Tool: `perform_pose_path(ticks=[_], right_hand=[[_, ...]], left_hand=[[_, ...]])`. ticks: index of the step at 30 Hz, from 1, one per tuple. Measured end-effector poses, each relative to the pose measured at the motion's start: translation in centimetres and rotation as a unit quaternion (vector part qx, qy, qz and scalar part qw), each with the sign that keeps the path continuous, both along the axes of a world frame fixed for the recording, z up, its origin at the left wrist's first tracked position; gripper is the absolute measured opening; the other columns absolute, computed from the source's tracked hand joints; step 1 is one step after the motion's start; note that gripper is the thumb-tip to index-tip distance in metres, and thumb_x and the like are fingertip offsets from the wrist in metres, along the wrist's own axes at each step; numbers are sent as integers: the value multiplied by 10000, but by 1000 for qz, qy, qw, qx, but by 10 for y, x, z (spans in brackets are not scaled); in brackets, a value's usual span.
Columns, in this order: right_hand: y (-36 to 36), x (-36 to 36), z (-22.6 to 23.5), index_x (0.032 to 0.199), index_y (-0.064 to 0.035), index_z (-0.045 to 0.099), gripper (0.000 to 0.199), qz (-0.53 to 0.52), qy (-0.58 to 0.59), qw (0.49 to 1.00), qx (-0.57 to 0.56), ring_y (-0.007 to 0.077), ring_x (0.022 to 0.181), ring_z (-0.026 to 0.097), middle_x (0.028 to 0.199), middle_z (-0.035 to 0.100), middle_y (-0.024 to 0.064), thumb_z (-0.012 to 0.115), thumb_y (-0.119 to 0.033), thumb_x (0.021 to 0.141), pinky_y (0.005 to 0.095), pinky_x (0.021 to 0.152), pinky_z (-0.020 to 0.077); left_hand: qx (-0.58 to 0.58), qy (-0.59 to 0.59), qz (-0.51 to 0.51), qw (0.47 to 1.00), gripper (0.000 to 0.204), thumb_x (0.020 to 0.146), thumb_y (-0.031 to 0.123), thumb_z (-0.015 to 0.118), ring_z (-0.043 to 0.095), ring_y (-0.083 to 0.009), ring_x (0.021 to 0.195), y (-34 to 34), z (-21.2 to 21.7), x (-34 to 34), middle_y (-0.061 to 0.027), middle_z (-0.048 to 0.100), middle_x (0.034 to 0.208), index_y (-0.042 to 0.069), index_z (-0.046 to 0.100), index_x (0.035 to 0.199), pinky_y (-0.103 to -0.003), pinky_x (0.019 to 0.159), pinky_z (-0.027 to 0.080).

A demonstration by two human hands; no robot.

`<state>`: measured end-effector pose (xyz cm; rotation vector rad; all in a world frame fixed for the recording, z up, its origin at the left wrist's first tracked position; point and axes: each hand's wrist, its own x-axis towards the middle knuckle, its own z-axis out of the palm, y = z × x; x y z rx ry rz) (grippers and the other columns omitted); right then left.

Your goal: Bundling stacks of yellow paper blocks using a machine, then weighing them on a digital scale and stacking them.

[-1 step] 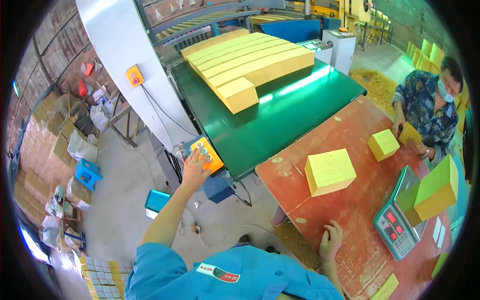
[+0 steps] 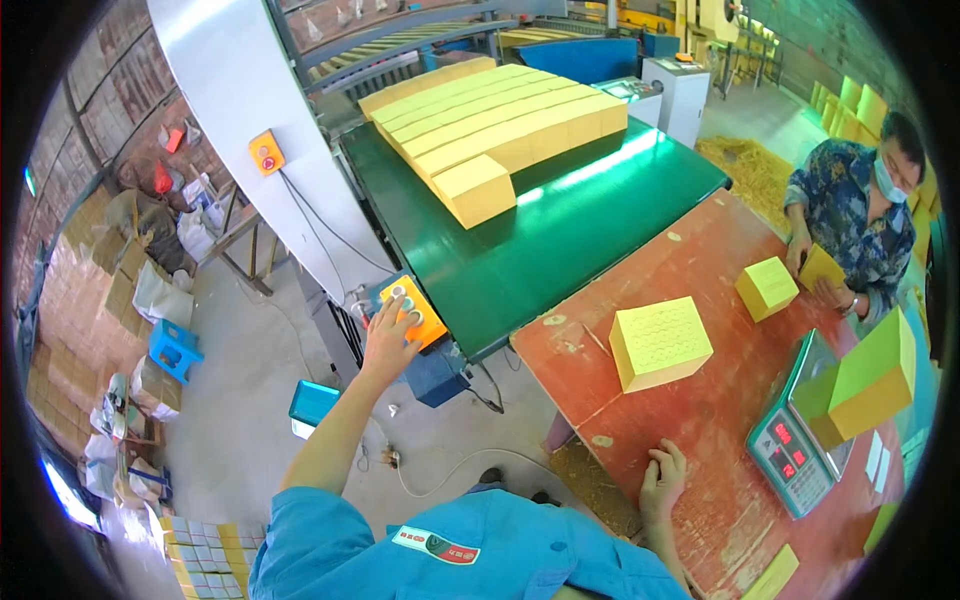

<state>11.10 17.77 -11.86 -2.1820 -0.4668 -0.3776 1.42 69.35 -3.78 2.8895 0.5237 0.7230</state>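
My left hand [image 2: 388, 342] reaches out to an orange control box [image 2: 428, 322] at the conveyor's near left corner. Its fingers are extended over the round buttons, touching or just above them, and it holds nothing. At the near edge of the red-brown table [image 2: 560, 370] rests my right hand [image 2: 662, 484], empty, its fingers loosely bent and apart. Beyond that hand stands a large yellow block [image 2: 660, 345]. Several long yellow blocks [image 2: 510, 120] lie side by side on the green conveyor belt [image 2: 560, 230], with a shorter yellow block [image 2: 475, 190] at their near end.
A digital scale [image 2: 795, 455] with lit red figures bears a tall yellow block [image 2: 872, 385] on the right. Across the table, a masked person [image 2: 850, 205] holds a yellow piece [image 2: 822, 266] beside a smaller block [image 2: 768, 290]. A blue stool [image 2: 176, 348] stands on the floor at left.
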Motion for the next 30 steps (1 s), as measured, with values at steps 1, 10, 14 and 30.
perform_pose_path(ticks=[1,10,14,30], right_hand=[[-2,1,-3,944,-21,668,165,-11,7,1000,-6,325,1083,595,1199,629,162,584,49,821,387,943,477],[12,11,13,951,-40,683,166,-72,-31,991,-112,329,1091,600,1199,637,148,609,26,818,395,926,496],[16,8,8,973,-26,676,174,-80,5,994,-71,317,1091,608,1191,642,151,603,41,829,386,937,489],[151,217,92,880,-104,700,354,152,-65,927,-337,274,964,605,883,679,75,477,-366,965,437,964,404]], left_hand=[[-19,8,-21,1000,436,688,155,789,357,-382,1406,2,-5,4,-175,415,1502,114,661,1103,-502,1105,337],[-13,-19,-143,989,420,695,40,756,369,-383,1406,24,9,2,-211,407,1505,74,632,1094,-476,1134,305],[-28,10,-154,988,417,701,43,755,339,-374,1429,29,11,13,-173,422,1503,64,615,1094,-504,1144,272],[15,38,-194,980,453,722,113,766,329,-380,1433,41,22,16,-169,423,1500,74,586,1135,-530,1156,248]])
